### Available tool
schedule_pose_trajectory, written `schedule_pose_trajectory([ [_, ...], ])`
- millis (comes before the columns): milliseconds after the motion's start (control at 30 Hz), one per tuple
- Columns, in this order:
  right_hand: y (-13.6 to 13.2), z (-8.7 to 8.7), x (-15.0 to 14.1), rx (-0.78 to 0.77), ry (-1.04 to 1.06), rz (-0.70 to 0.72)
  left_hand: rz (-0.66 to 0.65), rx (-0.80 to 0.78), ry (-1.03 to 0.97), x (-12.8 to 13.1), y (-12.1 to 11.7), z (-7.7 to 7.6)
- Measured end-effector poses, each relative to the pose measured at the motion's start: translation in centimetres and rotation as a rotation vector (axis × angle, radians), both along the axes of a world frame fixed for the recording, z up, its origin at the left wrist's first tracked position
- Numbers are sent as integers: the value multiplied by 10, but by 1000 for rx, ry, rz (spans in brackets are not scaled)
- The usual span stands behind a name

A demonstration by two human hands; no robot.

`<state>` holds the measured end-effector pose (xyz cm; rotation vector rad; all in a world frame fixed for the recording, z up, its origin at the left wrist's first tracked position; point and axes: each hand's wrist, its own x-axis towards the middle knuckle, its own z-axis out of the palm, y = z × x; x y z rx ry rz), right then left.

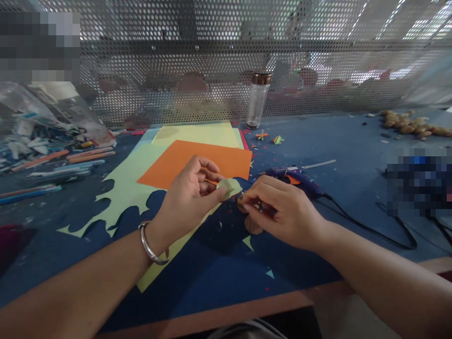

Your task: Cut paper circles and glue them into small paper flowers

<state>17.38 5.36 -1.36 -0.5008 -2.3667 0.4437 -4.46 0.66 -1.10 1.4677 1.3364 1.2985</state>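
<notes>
Between the thumb and fingers of my left hand is a small rounded piece of pale green paper. Close by on the right, my right hand is closed in a pinch at a small brown piece, whose kind is partly hidden by the fingers. Another round brown piece shows on the blue table just below those fingertips. Behind my right hand lies a blue glue gun with an orange trigger and a glue stick poking out of its back.
Orange paper lies over green paper with cut-out edges. Small paper ornaments sit near a glass bottle. A black cable runs right. Pens lie left; a perforated metal screen stands behind.
</notes>
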Motion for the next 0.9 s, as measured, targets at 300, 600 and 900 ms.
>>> schedule_pose_trajectory([
  [300,36,9,35,2,-358,-489,73,17,356,-7,-1,3],
  [600,58,9,62,3,-698,-890,-57,-99,74,-11,3,2],
  [900,72,-6,67,-28,-498,-845,-32,-159,79,-10,4,6],
])
